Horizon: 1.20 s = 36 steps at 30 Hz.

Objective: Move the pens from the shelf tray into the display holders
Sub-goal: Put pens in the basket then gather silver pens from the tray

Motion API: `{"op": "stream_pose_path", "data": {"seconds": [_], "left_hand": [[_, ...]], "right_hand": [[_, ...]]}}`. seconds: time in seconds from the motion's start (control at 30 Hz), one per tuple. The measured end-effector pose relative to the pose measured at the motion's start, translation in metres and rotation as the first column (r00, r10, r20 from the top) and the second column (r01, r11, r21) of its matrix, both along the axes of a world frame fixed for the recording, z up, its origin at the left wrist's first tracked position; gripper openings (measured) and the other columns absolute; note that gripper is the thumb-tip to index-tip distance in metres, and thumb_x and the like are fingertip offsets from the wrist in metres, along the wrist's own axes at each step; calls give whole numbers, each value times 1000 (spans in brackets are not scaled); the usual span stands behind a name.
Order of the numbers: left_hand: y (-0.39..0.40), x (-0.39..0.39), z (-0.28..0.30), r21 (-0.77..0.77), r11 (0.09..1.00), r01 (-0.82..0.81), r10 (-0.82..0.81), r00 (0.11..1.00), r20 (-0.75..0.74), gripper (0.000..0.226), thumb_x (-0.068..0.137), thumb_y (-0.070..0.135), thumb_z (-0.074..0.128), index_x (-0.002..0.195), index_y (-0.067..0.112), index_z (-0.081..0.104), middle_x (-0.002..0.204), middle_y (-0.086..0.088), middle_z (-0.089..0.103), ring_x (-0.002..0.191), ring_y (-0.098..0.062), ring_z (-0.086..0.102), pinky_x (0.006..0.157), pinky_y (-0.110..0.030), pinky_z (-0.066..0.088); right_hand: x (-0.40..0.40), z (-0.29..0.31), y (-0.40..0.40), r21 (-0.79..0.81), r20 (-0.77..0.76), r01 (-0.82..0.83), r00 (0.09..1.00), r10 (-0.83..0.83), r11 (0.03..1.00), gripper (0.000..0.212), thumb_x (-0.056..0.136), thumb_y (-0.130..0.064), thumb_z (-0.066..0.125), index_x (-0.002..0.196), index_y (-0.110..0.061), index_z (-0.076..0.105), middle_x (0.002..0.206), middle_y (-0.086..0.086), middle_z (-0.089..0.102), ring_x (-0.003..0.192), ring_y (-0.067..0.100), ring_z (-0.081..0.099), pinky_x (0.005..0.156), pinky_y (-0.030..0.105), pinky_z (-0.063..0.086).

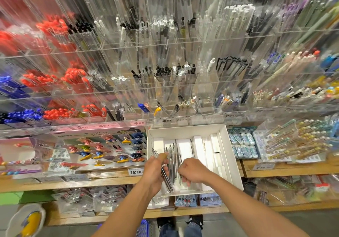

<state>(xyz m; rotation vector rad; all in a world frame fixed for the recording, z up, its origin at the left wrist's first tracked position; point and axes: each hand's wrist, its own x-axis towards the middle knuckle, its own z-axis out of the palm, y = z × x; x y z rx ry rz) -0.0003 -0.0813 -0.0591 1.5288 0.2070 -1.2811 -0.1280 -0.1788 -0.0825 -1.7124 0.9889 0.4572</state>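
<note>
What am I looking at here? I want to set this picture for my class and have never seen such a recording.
A person wears a camera on the head, so you look down their arms. There is no machine, only bare hands. A white tray sits on a shop shelf, below clear holders full of pens. The left hand holds a bunch of pens over the tray. The right hand is curled at the same bunch; whether its grip holds any, I cannot tell.

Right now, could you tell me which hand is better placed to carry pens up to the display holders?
The left hand: it already grips a bundle of pens above the tray. The right hand is curled low among the loose ones.
</note>
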Motion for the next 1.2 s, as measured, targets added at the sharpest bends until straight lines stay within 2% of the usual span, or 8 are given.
{"op": "stream_pose_path", "data": {"seconds": [0.2,0.37,0.47,0.57,0.73,0.83,1.0,1.2], "left_hand": [[-4,-3,4,15,999,45,-45,999,24,19,94,22,65,104,6,65,70,0,58,56,-11,46,56,-28,40],[-1,4,5,29,999,44,-44,999,21,14,100,13,51,91,7,60,59,1,52,46,-9,46,42,-25,41],[2,7,7,10,1000,19,-18,999,-48,10,100,10,50,95,6,58,57,0,52,48,-12,49,44,-25,45],[5,8,9,-35,999,-5,1,993,-114,13,102,7,47,114,2,49,66,-7,62,55,-19,59,49,-31,53],[9,9,12,-56,998,-4,-6,985,-170,11,102,8,48,107,1,54,68,-8,66,53,-19,62,49,-30,55],[12,13,12,-56,998,-10,0,984,-178,11,101,10,51,103,3,60,69,-8,67,55,-19,63,48,-29,54],[15,18,13,-104,995,-4,-18,978,-210,12,99,13,56,102,7,65,75,-7,67,61,-19,62,56,-30,53],[13,11,20,-98,994,40,-53,989,-139,35,84,19,75,109,-3,65,88,-14,64,70,-23,62,60,-36,55]], "right_hand": [[-3,32,20,36,207,-122,972,112,992,11,91,-30,59,85,-22,55,59,-7,67,57,5,67,63,25,55],[5,26,12,-104,151,-62,986,78,993,54,92,-68,37,90,-20,60,79,1,70,61,6,66,67,25,53],[10,-5,-5,-429,-109,11,992,-64,903,44,101,-45,38,116,-8,56,97,8,69,84,22,67,68,30,50],[16,-29,-6,-464,-417,-140,906,-76,875,49,90,-14,57,136,-4,42,112,6,66,97,23,66,65,30,45],[21,-46,-1,-406,-551,-286,834,17,868,27,81,1,65,106,-9,67,85,0,64,79,18,65,59,26,46],[17,-50,5,-407,-493,-214,870,-16,888,13,83,0,63,79,-12,61,65,-2,52,62,14,56,50,23,42],[8,-24,6,-360,-171,89,972,-160,929,35,95,-24,51,61,-15,46,58,-3,49,47,9,46,45,18,37],[3,43,40,-48,175,-2,985,11,999,12,97,-25,52,88,-18,51,68,7,69,49,-9,58,53,8,39]]}}
